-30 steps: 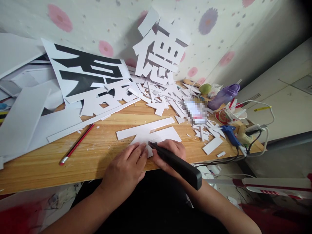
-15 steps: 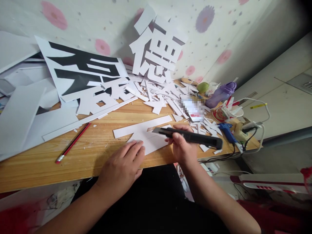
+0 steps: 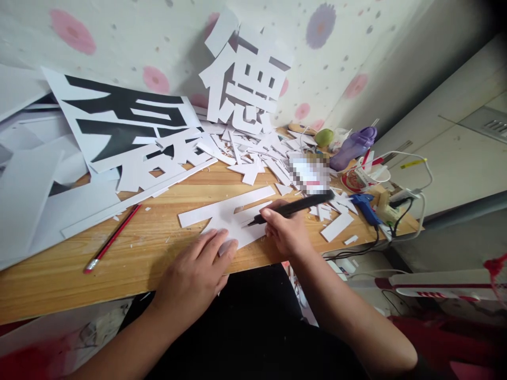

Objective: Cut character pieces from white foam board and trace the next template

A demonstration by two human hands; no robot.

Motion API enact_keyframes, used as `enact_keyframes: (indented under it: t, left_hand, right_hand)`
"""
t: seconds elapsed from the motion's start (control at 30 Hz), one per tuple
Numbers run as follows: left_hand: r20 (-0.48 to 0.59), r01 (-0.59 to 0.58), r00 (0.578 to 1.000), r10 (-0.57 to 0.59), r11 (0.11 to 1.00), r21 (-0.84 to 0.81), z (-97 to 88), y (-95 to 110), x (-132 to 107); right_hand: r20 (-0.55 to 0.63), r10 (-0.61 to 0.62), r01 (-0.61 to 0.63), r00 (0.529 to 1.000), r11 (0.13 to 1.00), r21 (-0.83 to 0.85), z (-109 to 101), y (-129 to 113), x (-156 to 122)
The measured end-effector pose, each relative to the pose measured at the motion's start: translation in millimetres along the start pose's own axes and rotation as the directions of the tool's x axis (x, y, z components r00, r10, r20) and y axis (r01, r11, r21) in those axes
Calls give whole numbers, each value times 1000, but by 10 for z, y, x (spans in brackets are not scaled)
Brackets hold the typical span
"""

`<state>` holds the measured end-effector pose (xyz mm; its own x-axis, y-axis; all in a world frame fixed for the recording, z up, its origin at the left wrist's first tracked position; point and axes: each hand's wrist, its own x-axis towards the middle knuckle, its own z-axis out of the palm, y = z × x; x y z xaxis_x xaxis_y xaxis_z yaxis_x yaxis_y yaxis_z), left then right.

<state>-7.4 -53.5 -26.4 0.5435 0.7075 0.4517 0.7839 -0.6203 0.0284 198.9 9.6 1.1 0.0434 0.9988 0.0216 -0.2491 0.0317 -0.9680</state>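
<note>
Head camera: the right hand (image 3: 287,229) has its grip closed around a black knife (image 3: 304,205), slanted over a white board piece (image 3: 225,219); the tip is at the surface, though whether it touches is hard to tell from this angle. The left hand (image 3: 194,269) clasps nothing, its grip loose, fingers laid flat on the piece's near part. That piece lies towards the front of the wooden counter (image 3: 160,224), with a red-and-black pencil (image 3: 114,235) to its left and white scraps (image 3: 251,169) beyond. Farther back, a white cut-out character (image 3: 217,87) leans on the flowered wall (image 3: 174,42); a blue glue gun (image 3: 366,208) sits at right
</note>
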Motion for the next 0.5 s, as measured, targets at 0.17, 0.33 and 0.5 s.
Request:
enact_keyframes:
  t: [0.17,0.33,0.5]
  left_hand:
    - [7,-8,1000,8,1000,-4,-5,2,1]
    - [26,-2,1000,2,1000,0,-8,5,4]
    - [4,-6,1000,6,1000,-1,16,1,0]
  right_hand:
    - [26,-13,15,1000,993,-116,121,108,68]
    - [47,1,6,999,990,-143,125,155,86]
    - [42,-27,35,999,980,-194,131,150,78]
